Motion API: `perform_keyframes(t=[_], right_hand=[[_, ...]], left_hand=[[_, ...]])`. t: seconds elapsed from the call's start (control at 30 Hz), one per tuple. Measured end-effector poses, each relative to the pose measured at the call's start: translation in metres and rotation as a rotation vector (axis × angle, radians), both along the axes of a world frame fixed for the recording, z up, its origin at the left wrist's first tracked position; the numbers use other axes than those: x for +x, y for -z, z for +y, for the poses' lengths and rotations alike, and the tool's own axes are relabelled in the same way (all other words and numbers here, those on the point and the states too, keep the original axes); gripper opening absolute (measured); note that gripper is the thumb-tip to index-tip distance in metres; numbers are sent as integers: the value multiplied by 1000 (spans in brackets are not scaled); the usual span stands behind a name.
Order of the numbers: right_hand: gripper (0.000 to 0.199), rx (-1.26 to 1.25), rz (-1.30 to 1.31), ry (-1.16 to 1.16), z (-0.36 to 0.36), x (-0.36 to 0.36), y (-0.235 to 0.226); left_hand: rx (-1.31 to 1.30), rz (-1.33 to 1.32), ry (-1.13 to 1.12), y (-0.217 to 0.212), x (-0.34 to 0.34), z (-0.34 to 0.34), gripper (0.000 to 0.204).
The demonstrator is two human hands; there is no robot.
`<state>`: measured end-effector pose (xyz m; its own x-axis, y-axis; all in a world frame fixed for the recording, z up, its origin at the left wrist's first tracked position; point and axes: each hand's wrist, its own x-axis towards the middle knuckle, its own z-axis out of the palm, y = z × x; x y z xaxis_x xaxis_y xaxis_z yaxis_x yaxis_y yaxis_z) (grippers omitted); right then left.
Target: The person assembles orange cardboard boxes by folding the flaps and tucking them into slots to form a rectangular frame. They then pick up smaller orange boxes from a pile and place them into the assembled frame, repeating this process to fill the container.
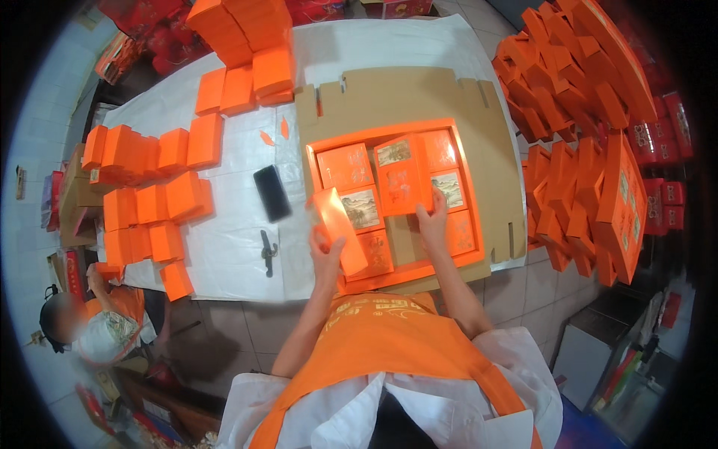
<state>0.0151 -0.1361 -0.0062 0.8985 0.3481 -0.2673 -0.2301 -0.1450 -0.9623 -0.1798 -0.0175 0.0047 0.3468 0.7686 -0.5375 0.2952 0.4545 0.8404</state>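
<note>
A large shallow orange gift box (420, 272) lies in front of me with several small orange boxes (345, 166) set in it, some with a landscape picture. My left hand (327, 251) grips a narrow orange box (342, 233) tilted over the gift box's left side. My right hand (432, 221) holds the lower right corner of another small orange box (406, 191), which is raised and slightly turned over the middle column. Below that box, a bare brown patch of the gift box's inside shows.
A brown cardboard sheet (389, 91) lies under the gift box on a white-covered table (239, 254). To the left are a black phone (272, 193), a dark tool (268, 253) and rows of orange boxes (149, 202). Stacked gift boxes (576, 202) stand right. Another person (112, 322) is lower left.
</note>
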Motion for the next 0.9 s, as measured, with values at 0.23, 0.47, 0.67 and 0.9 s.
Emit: perform_keyframes(t=[0.23,0.47,0.67,0.9], right_hand=[[55,167,450,-28,5,33,50],[45,45,409,-50,5,49,67],[56,47,-14,-407,-29,75,-10],[58,-419,-257,-1287,-14,147,-121]], left_hand=[[-40,-105,14,1,-2,-4,75],[-90,-81,190,11,-6,6,86],[-166,-49,223,2,-7,8,87],[-164,-113,198,-6,-8,9,85]])
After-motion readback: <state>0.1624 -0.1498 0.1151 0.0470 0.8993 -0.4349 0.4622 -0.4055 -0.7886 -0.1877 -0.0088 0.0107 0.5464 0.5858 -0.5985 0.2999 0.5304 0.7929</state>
